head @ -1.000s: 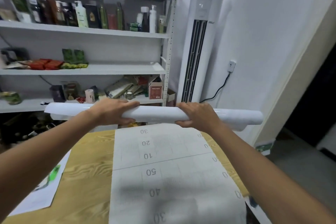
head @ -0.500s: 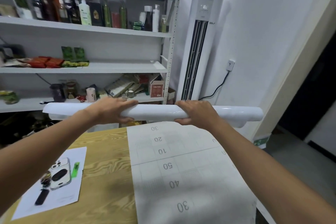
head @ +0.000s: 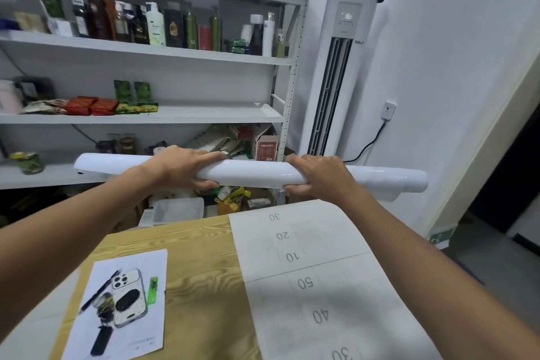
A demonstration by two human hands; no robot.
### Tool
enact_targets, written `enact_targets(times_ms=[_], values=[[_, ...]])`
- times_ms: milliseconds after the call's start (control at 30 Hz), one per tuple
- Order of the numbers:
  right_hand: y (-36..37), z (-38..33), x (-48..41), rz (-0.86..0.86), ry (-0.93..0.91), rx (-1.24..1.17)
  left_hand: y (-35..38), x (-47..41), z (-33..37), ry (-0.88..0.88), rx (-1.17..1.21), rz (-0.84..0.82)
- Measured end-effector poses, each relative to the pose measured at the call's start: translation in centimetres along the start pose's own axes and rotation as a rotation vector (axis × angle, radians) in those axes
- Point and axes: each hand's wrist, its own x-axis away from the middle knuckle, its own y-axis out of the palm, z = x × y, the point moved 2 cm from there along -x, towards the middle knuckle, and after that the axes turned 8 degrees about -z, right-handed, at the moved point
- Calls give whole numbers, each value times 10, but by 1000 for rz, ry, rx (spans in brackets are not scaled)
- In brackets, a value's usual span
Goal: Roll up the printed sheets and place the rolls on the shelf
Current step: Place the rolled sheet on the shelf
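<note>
Both hands, left hand [head: 181,166] and right hand [head: 318,178], grasp a finished white roll [head: 254,174] held level in the air before the shelf [head: 210,115], not yet placed, while another printed sheet [head: 315,280] lies unrolled on the worktop [head: 201,272].

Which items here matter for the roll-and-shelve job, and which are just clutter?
Job: white roll, gripped by left hand and right hand; flat printed sheet on the table; shelf.
Lying about: phone, green lighter, pen, small paper under them, bottles, white tower unit.
</note>
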Motion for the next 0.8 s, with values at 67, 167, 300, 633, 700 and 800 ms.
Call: enact_targets(times_ms=[67,167,300,633,700,800], values=[[1,-8,-17,8,-3,-35,-2,4,-19,15,0,-3],[3,-25,-48,33,-30,-33,1,13,-51,-2,-19,-6],[5,-56,-88,37,-59,-50,12,35,-95,-28,-15,-4],[-2,-106,-160,4,-49,-9,33,53,-181,-16,34,38],[-4,-116,-168,9,-32,0,38,55,-195,14,48,48],[-12,-141,-184,20,-9,23,43,62,-223,68,74,78]])
